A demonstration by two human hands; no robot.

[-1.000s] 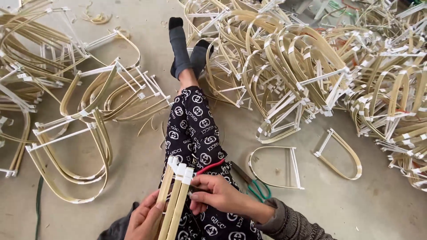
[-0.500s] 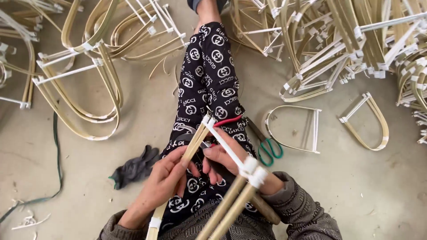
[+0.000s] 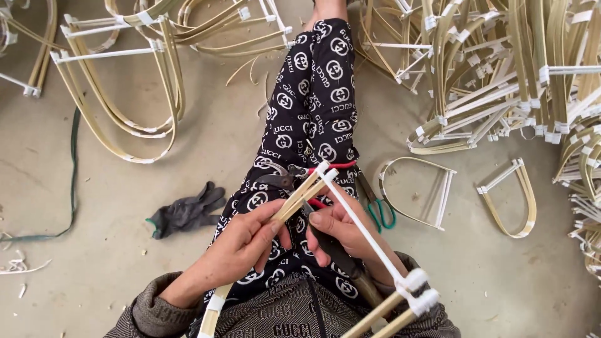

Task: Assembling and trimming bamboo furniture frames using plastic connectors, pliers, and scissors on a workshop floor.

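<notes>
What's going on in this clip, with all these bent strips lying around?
A person sits on a concrete floor and works on a bent bamboo frame over the lap. The left hand pinches the paired strips near their taped end, and the right hand steadies them beside a white crossbar. Pliers rest on the leg, green-handled scissors and a grey glove lie nearby, among piles of similar frames.
</notes>
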